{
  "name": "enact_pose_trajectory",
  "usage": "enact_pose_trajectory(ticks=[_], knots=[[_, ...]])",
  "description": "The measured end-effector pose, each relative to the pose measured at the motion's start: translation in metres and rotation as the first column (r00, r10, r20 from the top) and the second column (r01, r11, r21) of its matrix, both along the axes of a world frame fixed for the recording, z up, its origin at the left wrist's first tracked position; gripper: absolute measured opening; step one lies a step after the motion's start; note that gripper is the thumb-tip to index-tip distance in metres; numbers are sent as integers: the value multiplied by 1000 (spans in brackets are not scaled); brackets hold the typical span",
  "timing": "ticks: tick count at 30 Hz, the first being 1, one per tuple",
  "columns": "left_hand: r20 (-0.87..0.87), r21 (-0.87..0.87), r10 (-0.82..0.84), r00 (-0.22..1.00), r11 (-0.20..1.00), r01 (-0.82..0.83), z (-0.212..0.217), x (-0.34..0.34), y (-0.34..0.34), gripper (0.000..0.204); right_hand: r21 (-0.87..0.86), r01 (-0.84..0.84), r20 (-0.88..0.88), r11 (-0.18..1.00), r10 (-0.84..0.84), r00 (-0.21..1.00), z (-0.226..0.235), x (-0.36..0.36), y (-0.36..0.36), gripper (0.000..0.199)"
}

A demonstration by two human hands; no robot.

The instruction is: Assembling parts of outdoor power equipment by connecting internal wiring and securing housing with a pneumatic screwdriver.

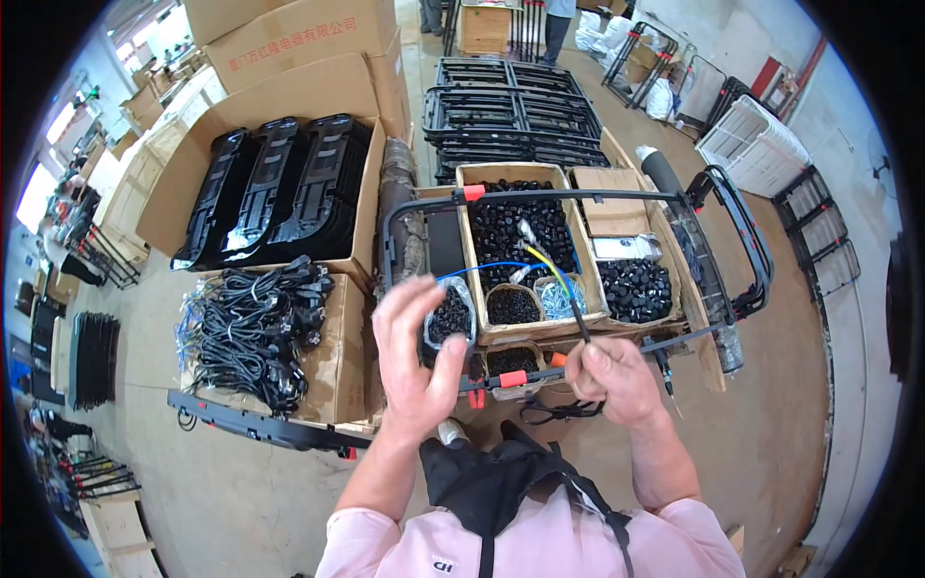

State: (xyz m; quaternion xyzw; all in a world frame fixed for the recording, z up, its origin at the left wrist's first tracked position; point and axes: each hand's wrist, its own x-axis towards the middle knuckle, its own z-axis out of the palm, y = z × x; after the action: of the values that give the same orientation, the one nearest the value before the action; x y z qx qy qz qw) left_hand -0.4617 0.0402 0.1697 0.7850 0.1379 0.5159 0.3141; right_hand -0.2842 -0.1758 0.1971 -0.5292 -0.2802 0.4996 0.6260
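Note:
My right hand point(612, 378) is closed around a black cable point(581, 320). From the cable's stripped upper end, a yellow-green wire point(547, 262) and a blue wire point(491, 266) fan out, with white connectors point(526, 231) near their tips. The blue wire bends left toward my left hand point(412, 352), whose fingers and thumb are spread with nothing visible between them. Both hands are above the near side of a black tubular frame point(578, 195) with red clips, which lies across the part boxes. Beside my left fingers is a clear bag of small black parts point(450, 316).
Open boxes hold black caps point(515, 207), black knobs point(636, 289) and silvery screws point(559, 299). At left, bundled black power cords point(260, 332) lie on a carton, below a large carton of black panels point(299, 193). More black frames point(515, 106) are stacked behind.

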Motion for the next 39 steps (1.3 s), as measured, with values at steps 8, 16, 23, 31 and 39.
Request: enact_pose_trajectory(ticks=[8, 16, 23, 31, 39], knots=[[331, -712, -490, 806, 431, 554, -38, 50, -59, 32, -26, -228, 139, 973, 230, 963, -16, 1, -58, 49], [561, -581, -428, 708, 406, 706, -49, 68, -129, 15, 65, -516, -69, 854, 520, 851, -69, 27, -115, 55], [693, -656, -315, 648, 97, 749, -51, 63, -179, 26, 307, -489, -405, 817, 577, 710, -132, 16, -132, 52], [570, -773, -183, 801, 211, 598, -61, 38, -215, 44, 475, -387, -604, 790, 613, 510, -153, 7, -133, 47], [511, -829, -170, 843, 163, 535, -72, 8, -215, 32, 473, -590, -611, 655, 726, 316, -177, 8, -124, 49]])
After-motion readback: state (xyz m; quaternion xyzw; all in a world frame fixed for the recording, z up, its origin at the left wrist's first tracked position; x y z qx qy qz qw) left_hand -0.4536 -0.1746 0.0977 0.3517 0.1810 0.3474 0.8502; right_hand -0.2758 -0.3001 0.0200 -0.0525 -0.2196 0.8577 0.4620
